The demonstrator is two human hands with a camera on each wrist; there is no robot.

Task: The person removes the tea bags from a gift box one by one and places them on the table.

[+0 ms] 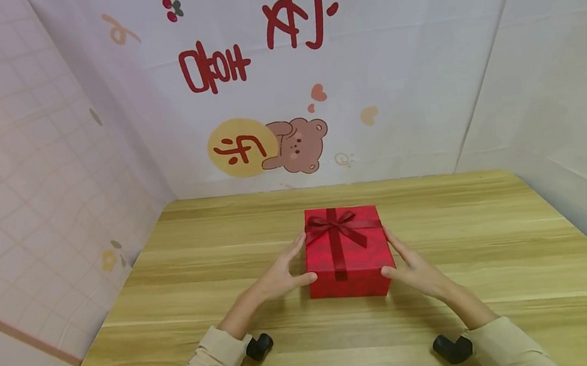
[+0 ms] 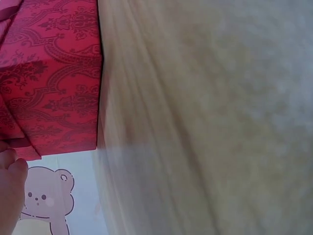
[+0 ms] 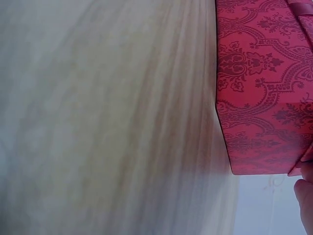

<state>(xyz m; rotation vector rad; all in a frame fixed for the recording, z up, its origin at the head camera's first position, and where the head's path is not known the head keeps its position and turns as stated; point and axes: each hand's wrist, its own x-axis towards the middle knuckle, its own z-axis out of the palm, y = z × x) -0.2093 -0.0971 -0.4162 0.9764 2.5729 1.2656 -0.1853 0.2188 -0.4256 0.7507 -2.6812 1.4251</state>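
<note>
**Camera Placement and Shared Coverage**

The head camera views from above the near side of the tabletop [image 1: 339, 347], facing forward and down toward the rear wall [image 1: 401, 74]. It is the farthest from the red box [image 1: 353, 252]. Each wrist camera sits low and close beside the red box, rolled sideways, with the rear wall at the bottom of its view. All views share the red box; head and left wrist share the bear print [image 1: 297, 146].
</note>
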